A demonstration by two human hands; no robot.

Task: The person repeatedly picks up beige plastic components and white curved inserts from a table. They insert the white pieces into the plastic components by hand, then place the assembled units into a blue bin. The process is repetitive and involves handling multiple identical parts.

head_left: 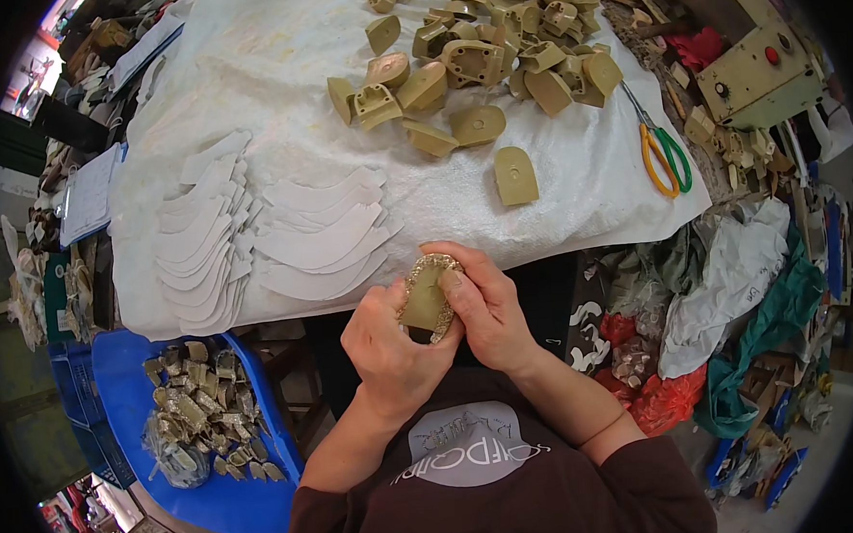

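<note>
Between my two hands, just off the table's near edge, is a shoe heel [421, 303], olive on its flat face with a glittery gold rim folded around it. My left hand [389, 350] closes on its left side and lower edge. My right hand [486, 302] grips the other side, its thumb pressed on the glittery rim. Ahead on the white-covered table [273, 101] lies a single bare olive heel [515, 176]. Beyond it spreads a heap of similar olive heels [474, 61]. Two overlapping rows of curved pale pieces [319, 234] lie to the left.
Scissors [667, 153] with orange and green handles lie at the table's right. A blue chair-like tub [130, 398] at lower left bears many glittery covered heels [202, 404]. At right are a control box [763, 70], red plastic bags [667, 403] and crumpled cloth [726, 280].
</note>
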